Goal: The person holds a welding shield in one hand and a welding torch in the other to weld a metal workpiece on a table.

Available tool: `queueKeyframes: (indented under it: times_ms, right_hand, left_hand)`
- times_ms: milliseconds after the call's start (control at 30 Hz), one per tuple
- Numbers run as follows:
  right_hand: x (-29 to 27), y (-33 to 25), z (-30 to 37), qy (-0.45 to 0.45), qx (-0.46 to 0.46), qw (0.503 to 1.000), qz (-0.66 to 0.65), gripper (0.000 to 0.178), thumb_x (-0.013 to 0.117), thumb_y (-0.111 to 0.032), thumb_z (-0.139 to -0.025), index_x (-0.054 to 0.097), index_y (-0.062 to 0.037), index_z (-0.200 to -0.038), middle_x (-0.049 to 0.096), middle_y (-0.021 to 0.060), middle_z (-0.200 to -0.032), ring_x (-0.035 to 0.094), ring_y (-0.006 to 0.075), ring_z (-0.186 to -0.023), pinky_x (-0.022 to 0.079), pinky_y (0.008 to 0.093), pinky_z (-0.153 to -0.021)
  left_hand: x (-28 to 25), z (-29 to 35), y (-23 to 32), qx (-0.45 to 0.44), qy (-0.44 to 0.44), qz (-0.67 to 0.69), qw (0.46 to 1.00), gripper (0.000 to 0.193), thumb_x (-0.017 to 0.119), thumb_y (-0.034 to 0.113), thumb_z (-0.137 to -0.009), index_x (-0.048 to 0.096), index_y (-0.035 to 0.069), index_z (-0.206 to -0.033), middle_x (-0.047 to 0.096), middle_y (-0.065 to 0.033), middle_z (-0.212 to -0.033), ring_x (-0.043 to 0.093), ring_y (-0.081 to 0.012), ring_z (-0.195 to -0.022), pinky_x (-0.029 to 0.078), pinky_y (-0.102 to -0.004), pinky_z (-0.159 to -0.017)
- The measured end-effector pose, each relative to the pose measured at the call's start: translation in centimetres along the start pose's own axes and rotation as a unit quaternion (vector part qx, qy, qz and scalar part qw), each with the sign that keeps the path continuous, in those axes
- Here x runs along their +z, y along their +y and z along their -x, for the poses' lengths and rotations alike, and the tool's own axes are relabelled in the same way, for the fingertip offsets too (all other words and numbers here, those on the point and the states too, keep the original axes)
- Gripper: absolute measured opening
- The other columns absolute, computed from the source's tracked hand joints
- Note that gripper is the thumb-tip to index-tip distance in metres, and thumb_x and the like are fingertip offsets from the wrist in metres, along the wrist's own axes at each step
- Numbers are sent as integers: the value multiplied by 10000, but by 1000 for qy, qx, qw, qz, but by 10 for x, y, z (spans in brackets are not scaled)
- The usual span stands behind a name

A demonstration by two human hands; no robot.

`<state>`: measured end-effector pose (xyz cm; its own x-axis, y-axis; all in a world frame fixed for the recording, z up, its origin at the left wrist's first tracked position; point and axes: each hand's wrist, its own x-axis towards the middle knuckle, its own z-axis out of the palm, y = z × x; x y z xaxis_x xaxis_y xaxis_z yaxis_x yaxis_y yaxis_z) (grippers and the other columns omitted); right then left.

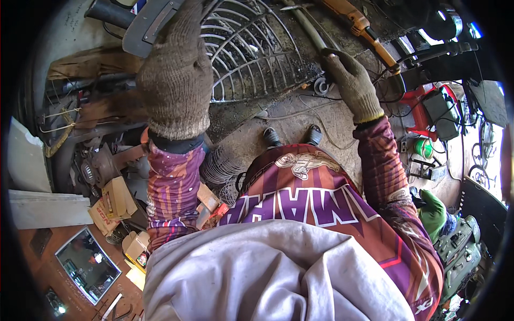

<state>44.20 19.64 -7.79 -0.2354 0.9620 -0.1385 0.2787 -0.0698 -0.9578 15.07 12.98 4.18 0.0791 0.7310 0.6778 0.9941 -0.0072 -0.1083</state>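
A brown knit glove covers my left hand [174, 83], raised close to the view at the upper left. Its fingers run toward the top edge and are mostly hidden. Right beside them is a grey welding shield [140, 38] with a dark rectangular window; whether the hand grips it cannot be made out. My right hand [350, 85], gloved alike, is closed round the near end of a hammer's pale handle [310, 29]. The thin, pointed hammer head lies near the top edge. Between the hands sits a curved metal grille [249, 53] of welded rods.
An orange power tool [356, 20] lies at the upper right, with a tape roll [321, 86] closer to me. Wire coils [219, 163] and cardboard boxes [115, 206] stand at left. A red plastic stool [415, 109] is at right. Loose cables cross the floor by my feet.
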Motion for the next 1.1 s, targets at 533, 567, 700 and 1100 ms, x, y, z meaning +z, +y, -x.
queueKeyframes:
  times_ms: [533, 567, 700, 1100]
  right_hand:
    - [-36, 42, 46, 56, 26, 997, -54, 272, 587, -164, -999, 693, -13, -1199, 670, -6, -933, 587, 75, -840, 475, 237, -765]
    - [-37, 45, 48, 69, 25, 995, -71, 267, 587, -161, -999, 695, -13, -1194, 668, -8, -926, 583, 72, -828, 476, 237, -757]
    - [-48, 53, 53, 83, 36, 994, -69, 262, 575, -162, -1023, 689, 0, -1195, 636, -4, -898, 577, 83, -785, 496, 247, -723]
    - [-45, 76, 74, 83, 74, 992, -67, 264, 605, -216, -1014, 708, 7, -1110, 640, 1, -830, 582, 79, -729, 471, 239, -658]
  left_hand:
    - [-13, 5, -1, 5, -83, 254, 964, 601, 748, 287, -909, 524, 59, -1418, 637, -171, -1328, 651, -304, -1193, 534, -394, -979]
    - [-12, 8, -2, -9, -78, 248, 966, 630, 756, 330, -899, 523, 74, -1424, 623, -179, -1350, 636, -332, -1216, 536, -408, -982]
    - [-18, 11, 0, -32, -101, 237, 966, 670, 793, 331, -866, 526, 69, -1421, 606, -178, -1374, 619, -326, -1243, 514, -406, -1016]
    - [-20, 28, -12, -132, -91, 364, 918, 745, 836, 312, -838, 508, -23, -1416, 600, -225, -1371, 597, -308, -1259, 454, -420, -1079]
